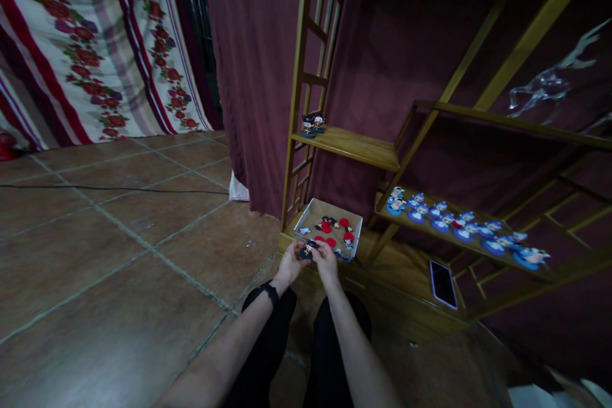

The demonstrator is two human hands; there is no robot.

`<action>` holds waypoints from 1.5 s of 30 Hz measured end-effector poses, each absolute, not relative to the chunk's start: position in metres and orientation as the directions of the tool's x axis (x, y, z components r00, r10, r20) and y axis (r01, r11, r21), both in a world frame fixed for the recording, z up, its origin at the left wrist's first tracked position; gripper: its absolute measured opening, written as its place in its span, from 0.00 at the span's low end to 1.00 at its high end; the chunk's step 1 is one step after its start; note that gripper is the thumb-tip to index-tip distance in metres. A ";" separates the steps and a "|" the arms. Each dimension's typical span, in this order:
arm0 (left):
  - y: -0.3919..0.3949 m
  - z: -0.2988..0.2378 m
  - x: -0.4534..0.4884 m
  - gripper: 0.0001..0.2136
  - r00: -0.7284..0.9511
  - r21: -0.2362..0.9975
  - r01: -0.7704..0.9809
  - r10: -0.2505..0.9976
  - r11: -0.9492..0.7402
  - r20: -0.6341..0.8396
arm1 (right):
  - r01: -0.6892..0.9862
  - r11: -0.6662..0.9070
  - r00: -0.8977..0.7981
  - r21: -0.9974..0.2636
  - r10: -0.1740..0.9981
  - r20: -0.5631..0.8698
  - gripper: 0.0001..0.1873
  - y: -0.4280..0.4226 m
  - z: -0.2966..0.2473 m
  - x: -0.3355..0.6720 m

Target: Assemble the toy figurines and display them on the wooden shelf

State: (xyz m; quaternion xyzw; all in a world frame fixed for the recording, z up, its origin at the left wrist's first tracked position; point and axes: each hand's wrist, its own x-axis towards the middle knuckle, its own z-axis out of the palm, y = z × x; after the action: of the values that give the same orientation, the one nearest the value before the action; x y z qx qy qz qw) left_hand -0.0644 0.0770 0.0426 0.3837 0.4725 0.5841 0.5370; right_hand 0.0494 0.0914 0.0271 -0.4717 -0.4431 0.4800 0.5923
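Both of my hands meet in front of a shallow box, holding a small dark figurine (306, 251) between them. My left hand (289, 265) has its fingers closed on the figurine's left side. From the other side, my right hand (326, 261) pinches the same figurine near its top. Just beyond the fingers sits the open box (356, 224), with white edges and a tan bottom. Inside lie several red discs (344, 222) and small black-and-red figurines (349, 240). Fine details of the held figurine are too small to tell.
A wooden shelf unit (354, 143) stands ahead. Two dark figurines (310, 125) stand on its upper left shelf. Several blue-and-white figurines (419, 211) line the right shelf, with a phone (443, 284) below. A clear deer-like ornament (549, 86) is at upper right. A cable (119, 189) crosses the tiles.
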 end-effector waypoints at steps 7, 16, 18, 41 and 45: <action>0.082 0.035 -0.072 0.21 -0.133 0.975 -0.220 0.991 -0.017 -0.013 | -0.195 -0.101 0.195 -0.976 0.971 -0.140 0.16 0.087 0.025 0.049; 0.080 0.039 -0.072 0.23 -0.035 0.946 -0.321 0.998 0.031 -0.045 | -0.444 -0.256 0.042 -0.859 0.951 -0.305 0.19 0.075 0.042 0.049; 0.079 0.041 -0.072 0.23 -0.022 0.942 -0.333 0.999 0.036 -0.046 | -0.495 -0.252 0.022 -0.831 0.953 -0.302 0.19 0.072 0.048 0.049; 0.071 0.079 -0.072 0.16 0.118 0.999 0.024 0.993 -0.033 0.030 | -0.570 -0.253 -0.085 -0.782 0.964 -0.250 0.16 0.066 0.053 0.061; 0.074 0.110 -0.072 0.14 0.161 0.998 0.037 0.986 -0.040 0.034 | -0.618 -0.255 -0.105 -0.744 0.964 -0.243 0.18 0.068 0.055 0.065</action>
State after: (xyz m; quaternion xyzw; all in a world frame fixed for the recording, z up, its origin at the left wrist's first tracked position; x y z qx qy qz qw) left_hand -0.0720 0.0738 0.1103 0.5579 0.4588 0.4571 0.5190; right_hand 0.0646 0.0678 0.0549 -0.3631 -0.2387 0.7040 0.5618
